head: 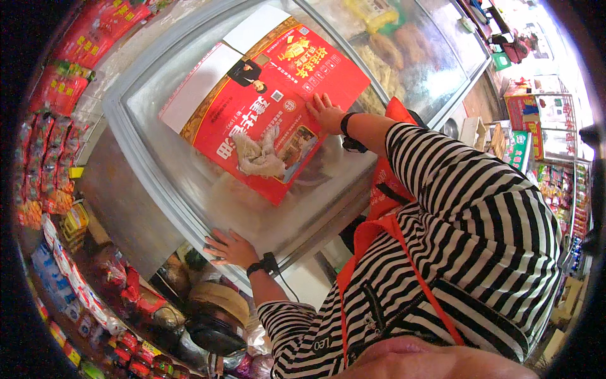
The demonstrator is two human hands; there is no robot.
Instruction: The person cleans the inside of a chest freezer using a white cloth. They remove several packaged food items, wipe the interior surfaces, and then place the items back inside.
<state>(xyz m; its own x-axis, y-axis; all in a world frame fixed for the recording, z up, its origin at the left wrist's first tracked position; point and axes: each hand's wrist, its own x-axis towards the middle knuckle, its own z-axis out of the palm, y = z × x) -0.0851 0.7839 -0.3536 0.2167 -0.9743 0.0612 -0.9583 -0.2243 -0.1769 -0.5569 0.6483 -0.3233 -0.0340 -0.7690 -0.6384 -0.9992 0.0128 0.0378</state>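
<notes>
My left hand rests with spread fingers on the grey frame of a chest freezer, at its near left corner. Palm down, my right hand lies on the right edge of a flattened red cardboard box, holding nothing. The printed cardboard lies on the freezer's frosted glass lid, with white flaps at its far side. A crumpled off-white cloth sits on the cardboard, left of and nearer than my right hand. Each wrist wears a dark band.
Bagged food shows through the glass at the freezer's far right. Red packets hang or lie along the left. A round wooden-looking container stands below my left hand. Stocked shelves stand at the right.
</notes>
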